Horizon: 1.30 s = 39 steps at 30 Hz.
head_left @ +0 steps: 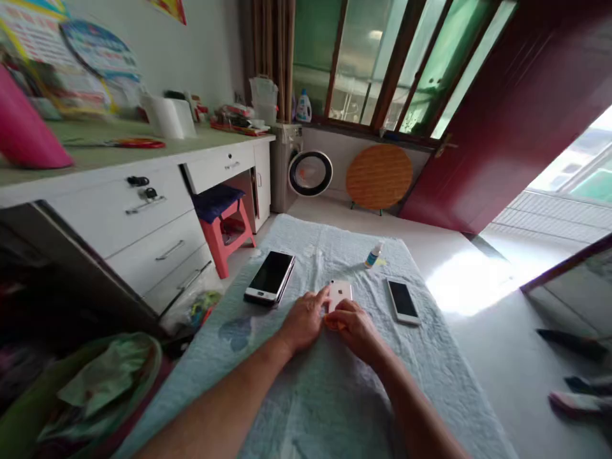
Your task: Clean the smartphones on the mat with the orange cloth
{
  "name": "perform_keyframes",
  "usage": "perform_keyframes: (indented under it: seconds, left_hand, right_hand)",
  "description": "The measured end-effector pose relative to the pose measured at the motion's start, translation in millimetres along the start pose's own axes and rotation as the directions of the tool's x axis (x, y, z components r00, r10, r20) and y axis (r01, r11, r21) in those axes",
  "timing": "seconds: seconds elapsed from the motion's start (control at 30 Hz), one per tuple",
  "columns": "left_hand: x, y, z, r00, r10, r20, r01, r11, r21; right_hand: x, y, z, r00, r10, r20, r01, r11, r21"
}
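Observation:
A pinkish smartphone (340,291) lies back side up on the cloth-covered table, an apple-shaped logo on its rear. My left hand (304,319) grips its left edge, with fingertips on the phone's side. My right hand (354,328) is closed over the phone's lower part, pinching a small orange cloth (331,324) against it. Most of that cloth is hidden under the fingers. To the left lies a stack of smartphones (271,275), the top one white-framed with a dark screen. Another white smartphone (403,301) rests on the right, screen up. Behind it stands a small spray bottle (373,255).
A light blue cloth (306,408) covers the table. At the left is a white desk (157,233) with drawers, and a pink stool (224,233) beside it. A bin (153,382) stands at lower left. Farther back are an open washing machine (285,172) and a round tabletop (379,175).

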<state>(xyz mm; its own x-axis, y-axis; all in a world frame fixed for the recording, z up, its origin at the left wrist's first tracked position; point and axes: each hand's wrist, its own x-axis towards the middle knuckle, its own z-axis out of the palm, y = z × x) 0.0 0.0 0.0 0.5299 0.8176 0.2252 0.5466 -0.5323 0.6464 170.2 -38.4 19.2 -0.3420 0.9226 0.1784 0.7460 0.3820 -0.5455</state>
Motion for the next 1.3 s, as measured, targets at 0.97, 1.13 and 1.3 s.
perform_keyframes:
  seconds: [0.97, 1.13, 1.3]
  left_hand:
    - [-3, 6, -7, 0.993, 0.114, 0.006, -0.114, 0.982, 0.153]
    - [-3, 7, -7, 0.991, 0.129, 0.02, -0.131, 0.98, 0.15]
    - [-2, 12, -11, 0.991, 0.115, 0.068, -0.124, 0.983, 0.135]
  right_hand:
    - [-16, -17, -15, 0.992, 0.063, 0.11, -0.037, 0.973, -0.227]
    - [-16, -18, -15, 0.991, 0.093, 0.101, -0.062, 0.961, -0.271]
    - [-9, -27, -5, 0.993, 0.065, 0.094, -0.04, 0.968, -0.248]
